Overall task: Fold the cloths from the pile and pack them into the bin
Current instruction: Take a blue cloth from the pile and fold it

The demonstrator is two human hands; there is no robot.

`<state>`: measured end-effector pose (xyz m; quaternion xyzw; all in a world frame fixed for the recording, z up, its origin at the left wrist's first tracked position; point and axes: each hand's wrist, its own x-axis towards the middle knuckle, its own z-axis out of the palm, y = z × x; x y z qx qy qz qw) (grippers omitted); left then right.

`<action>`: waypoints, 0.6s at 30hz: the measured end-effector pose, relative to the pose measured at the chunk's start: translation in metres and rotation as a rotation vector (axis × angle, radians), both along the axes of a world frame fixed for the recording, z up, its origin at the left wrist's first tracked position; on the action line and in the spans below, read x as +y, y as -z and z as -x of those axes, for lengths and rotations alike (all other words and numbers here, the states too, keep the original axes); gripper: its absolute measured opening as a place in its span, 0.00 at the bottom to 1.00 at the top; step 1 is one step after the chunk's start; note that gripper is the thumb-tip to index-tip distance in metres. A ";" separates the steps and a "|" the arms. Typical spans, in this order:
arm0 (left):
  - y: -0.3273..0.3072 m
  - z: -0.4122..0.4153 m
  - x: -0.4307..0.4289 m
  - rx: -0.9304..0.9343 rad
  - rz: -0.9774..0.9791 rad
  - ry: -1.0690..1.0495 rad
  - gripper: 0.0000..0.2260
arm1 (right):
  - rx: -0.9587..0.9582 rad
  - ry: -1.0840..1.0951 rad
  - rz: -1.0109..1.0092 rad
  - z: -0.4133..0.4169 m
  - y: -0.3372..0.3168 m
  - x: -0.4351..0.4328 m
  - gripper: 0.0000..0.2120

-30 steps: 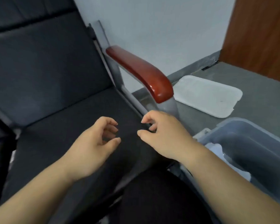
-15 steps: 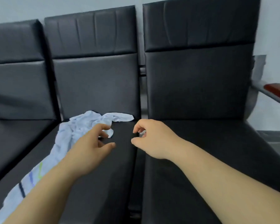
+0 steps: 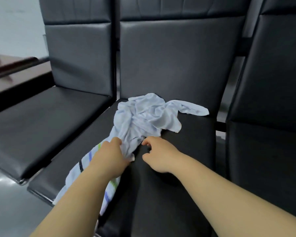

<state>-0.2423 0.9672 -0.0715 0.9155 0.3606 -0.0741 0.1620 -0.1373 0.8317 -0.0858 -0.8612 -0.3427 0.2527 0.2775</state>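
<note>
Cloth pile (image 3: 143,117): one crumpled, unfolded heap of pale blue fabric on the middle seat (image 3: 178,177) of a row of black chairs.

1. Behind the grip, nearest the camera: a striped end (image 3: 83,167) of the pile runs under the left forearm to the seat's front edge and slightly over it.
2. At the grip: the left hand (image 3: 109,156) rests on the pile with its fingers curled into the fabric. A small bunch of cloth shows at the thumb side, so this hand has hold of the pile. The right hand (image 3: 158,156) sits just beside the grip, on the bare seat. Its fingers are loosely curled, thumb and forefinger are apart, and it holds nothing. The forefinger tip is at the fabric edge; contact cannot be confirmed.
3. Beyond the grip: the bulk of the pile lies bunched, with one loose corner trailing to the right toward the backrest (image 3: 174,62).

Status, as a judgement: the step in hand is pick-up of a cloth. No folded cloth is visible. The bin is out of view, so the packed quantity cannot be determined, and the number of cloths in the heap cannot be told. Remaining for everything on the seat: separate, fold and pack.
</note>
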 end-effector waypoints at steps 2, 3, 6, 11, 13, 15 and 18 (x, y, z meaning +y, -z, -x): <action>0.001 -0.005 0.002 0.041 -0.032 -0.013 0.16 | 0.065 0.062 -0.036 -0.001 0.011 0.001 0.22; 0.002 -0.007 0.002 0.013 -0.014 -0.006 0.12 | 0.106 0.099 -0.064 -0.002 0.015 -0.001 0.21; -0.005 -0.008 -0.007 -0.243 0.207 -0.042 0.10 | 0.316 0.220 -0.207 -0.004 0.016 -0.014 0.21; -0.030 0.004 -0.035 -0.501 0.587 -0.049 0.05 | 0.804 0.297 -0.388 0.002 0.002 -0.047 0.17; -0.035 0.007 -0.043 -0.554 0.695 -0.019 0.05 | 0.897 0.272 -0.405 0.006 -0.003 -0.058 0.16; -0.037 0.010 -0.052 -0.606 0.832 0.005 0.06 | 0.982 0.243 -0.438 0.011 -0.008 -0.067 0.16; -0.037 0.011 -0.060 -0.654 0.890 0.036 0.05 | 1.060 0.223 -0.499 0.014 -0.016 -0.082 0.18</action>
